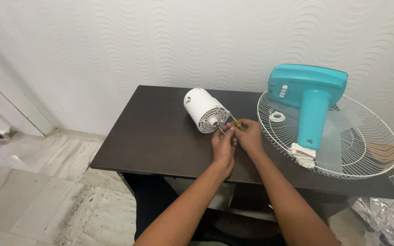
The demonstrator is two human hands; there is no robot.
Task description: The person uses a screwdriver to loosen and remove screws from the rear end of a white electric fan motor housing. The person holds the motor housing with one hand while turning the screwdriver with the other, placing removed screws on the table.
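A white cylindrical fan motor housing (201, 108) lies on its side on the dark table (156, 132), its shaft end toward me. My left hand (223, 145) touches the metal shaft at the motor's front. My right hand (249, 135) is beside it, fingers closed on a small yellow-handled tool (237, 123) aimed at the motor. Both hands are close together, just right of the motor.
A teal fan base and stand (310, 98) rests on a white wire fan guard (356, 136) with a translucent blade, at the table's right. A white ring (277, 116) lies on the guard. Another wire guard and plastic wrap (391, 214) sit at lower right. Tiled floor to the left.
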